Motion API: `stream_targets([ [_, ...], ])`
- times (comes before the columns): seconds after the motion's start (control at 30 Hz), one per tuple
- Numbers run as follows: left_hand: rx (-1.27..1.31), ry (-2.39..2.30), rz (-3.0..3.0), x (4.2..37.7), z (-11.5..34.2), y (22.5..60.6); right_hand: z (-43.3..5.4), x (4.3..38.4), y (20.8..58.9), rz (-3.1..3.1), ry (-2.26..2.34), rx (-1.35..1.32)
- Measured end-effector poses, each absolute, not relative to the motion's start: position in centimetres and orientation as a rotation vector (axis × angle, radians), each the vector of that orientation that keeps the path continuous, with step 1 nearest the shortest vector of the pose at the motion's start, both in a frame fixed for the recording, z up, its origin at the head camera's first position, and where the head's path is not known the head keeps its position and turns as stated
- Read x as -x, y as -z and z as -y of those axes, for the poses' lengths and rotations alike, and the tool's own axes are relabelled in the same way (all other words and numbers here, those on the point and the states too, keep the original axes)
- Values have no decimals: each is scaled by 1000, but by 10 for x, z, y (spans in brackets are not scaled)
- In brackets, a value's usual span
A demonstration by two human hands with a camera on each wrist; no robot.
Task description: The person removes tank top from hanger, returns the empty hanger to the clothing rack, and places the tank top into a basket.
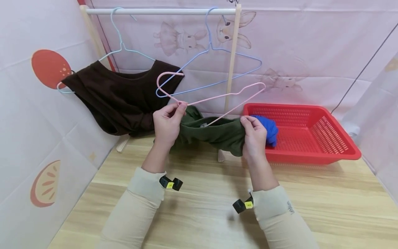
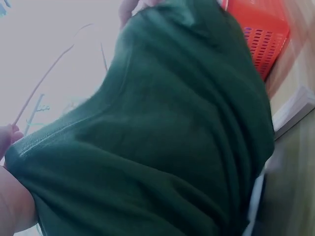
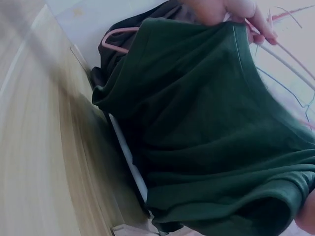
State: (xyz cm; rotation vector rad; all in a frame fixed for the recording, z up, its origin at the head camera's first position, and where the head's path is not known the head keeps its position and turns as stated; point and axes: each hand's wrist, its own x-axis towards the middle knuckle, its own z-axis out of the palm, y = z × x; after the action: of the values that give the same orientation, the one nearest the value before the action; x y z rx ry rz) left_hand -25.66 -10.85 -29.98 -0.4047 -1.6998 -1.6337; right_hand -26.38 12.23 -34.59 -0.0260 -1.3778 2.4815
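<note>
A pink clothes hanger (image 1: 214,99) is partly inside a dark green shirt (image 1: 214,133). One hanger end (image 3: 118,38) pokes out of the shirt in the right wrist view; the other stands free above the fabric in the head view. My left hand (image 1: 168,125) pinches the hanger below its hook, with the shirt's edge against the fingers. At the opposite side of the neckline, my right hand (image 1: 255,135) grips the green fabric between thumb and fingers. The shirt (image 2: 162,118) hangs stretched between both hands in the left wrist view.
A rack with a white bar (image 1: 174,11) stands behind. From it hang a dark brown garment (image 1: 124,90) on a light-blue hanger and a bare blue hanger (image 1: 214,82). A red basket (image 1: 311,159) at right holds blue cloth (image 1: 268,129). The tabletop (image 1: 199,214) is wood-patterned.
</note>
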Motion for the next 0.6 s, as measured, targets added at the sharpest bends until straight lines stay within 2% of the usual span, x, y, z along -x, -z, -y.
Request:
stream_targets([
  [0.27, 488, 1581, 1712, 257, 112, 283, -126, 268, 348, 1618, -2414, -140],
  [0.6, 541, 1577, 1735, 256, 107, 271, -117, 259, 343, 2308, -1705, -698],
])
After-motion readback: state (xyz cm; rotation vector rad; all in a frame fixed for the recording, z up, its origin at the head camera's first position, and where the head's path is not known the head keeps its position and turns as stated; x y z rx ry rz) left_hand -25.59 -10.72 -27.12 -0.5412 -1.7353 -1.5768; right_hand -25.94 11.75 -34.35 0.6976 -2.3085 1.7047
